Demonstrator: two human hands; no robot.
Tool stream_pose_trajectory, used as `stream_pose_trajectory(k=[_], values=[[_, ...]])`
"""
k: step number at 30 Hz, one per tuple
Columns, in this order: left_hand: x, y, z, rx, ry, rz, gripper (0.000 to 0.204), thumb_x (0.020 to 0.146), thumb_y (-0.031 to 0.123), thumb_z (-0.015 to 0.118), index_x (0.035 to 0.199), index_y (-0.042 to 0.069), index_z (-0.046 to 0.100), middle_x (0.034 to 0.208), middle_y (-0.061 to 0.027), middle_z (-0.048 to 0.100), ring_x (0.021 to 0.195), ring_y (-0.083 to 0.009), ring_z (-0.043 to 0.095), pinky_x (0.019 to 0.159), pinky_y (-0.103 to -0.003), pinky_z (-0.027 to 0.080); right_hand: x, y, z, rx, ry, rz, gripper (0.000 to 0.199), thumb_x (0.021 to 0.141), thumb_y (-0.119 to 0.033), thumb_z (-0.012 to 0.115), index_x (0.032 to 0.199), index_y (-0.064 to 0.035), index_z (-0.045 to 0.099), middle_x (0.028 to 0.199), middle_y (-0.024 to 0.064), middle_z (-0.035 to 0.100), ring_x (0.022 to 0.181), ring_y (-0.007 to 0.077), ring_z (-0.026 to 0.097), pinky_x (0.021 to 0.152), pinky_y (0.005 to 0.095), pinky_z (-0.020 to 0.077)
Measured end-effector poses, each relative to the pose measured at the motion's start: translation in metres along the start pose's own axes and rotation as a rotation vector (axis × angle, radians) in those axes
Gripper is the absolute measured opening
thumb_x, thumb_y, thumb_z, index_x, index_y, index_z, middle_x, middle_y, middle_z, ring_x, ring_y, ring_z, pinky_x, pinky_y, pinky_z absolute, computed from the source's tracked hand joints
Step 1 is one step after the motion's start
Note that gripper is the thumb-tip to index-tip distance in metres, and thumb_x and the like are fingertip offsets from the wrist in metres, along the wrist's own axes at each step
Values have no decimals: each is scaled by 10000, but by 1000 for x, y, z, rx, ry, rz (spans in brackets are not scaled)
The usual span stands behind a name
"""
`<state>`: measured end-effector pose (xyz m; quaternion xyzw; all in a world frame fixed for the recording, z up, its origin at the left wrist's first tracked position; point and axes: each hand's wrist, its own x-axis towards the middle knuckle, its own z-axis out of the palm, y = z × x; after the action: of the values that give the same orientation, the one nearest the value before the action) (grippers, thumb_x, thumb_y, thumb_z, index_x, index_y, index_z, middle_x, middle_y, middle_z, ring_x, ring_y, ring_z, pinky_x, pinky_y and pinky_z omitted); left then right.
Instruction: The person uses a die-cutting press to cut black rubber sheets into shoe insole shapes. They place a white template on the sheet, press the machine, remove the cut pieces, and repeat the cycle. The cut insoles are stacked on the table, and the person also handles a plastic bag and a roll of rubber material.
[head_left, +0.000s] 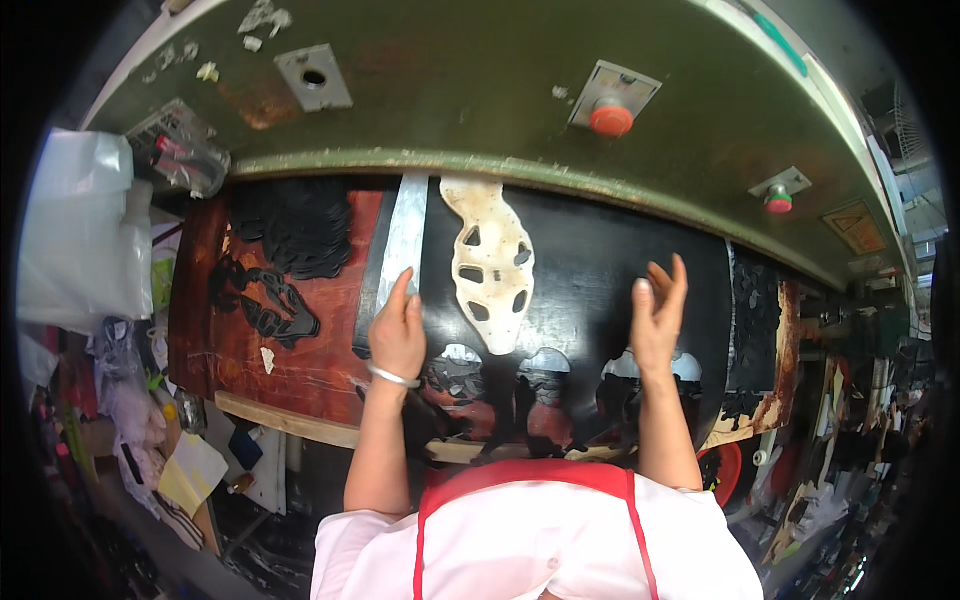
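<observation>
I see my left hand [398, 333] lying flat and open, palm down, on the near left part of a black sheet [590, 280] spread across the press bed; its fingers point far, the fingertips touching the lower end of a grey metal strip [405, 235] that runs from the hand toward the green machine head [480, 90]. A thin silver bangle [392, 377] circles that wrist. My right hand [658, 318] is open too, fingers straight and close together, raised edge-on over the right half of the black sheet; I cannot tell whether it touches the sheet. It grips nothing. Between the 2 hands, nearer the left one, lies a pale cutting die [492, 262] with several dark openings, resting on the sheet with its narrow end toward the machine. Along the sheet's near edge I count about 3 rounded cut-outs [545, 362] showing lighter material beneath. To the left, on the reddish-brown board [325, 350], lie black cut scraps [265, 300] and a darker heap [295, 225]. On the machine head, 2 red buttons [611, 119] sit right of centre.
</observation>
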<state>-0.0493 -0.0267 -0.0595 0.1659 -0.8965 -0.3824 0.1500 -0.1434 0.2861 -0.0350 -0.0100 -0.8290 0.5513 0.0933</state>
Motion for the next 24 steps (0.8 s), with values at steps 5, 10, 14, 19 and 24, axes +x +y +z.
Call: stream_pose_trajectory(k=[5,10,14,19,24], values=[[-47,-4,-42,-152,-34,-197,268,953,134,531,1198,64,613,669,-82,636,612,-183,631,614,-322,497,14,11,-89,-108,356,-48,639,998,-312,486,1497,-39,196,1383,242,417,1274,302,443,1059,389,343],[-94,-17,-44,120,-149,-79,201,916,206,589,882,22,660,740,-191,623,707,-362,629,622,-421,482,37,-27,-133,-414,670,-298,854,981,-456,428,1454,140,40,1520,345,93,1442,423,76,1176,460,64],[-98,-25,-19,268,-18,170,336,925,270,580,710,15,539,661,-183,553,652,-409,568,581,-485,440,4,-30,-128,-343,750,-267,955,954,-483,482,1442,143,-49,1516,358,-26,1437,438,11,1169,478,39],[-85,-25,-15,303,11,203,350,918,266,607,686,20,518,640,-200,539,608,-414,556,541,-484,417,-16,4,-151,-521,718,-357,933,945,-460,526,1471,95,-9,1529,325,30,1436,425,58,1167,478,82],[-86,-25,-19,230,64,212,356,903,255,630,660,24,510,590,-174,516,572,-397,538,524,-468,407,-64,72,-184,-415,607,149,766,900,-365,651,1448,40,301,1351,283,482,1268,315,480,1051,374,370]])
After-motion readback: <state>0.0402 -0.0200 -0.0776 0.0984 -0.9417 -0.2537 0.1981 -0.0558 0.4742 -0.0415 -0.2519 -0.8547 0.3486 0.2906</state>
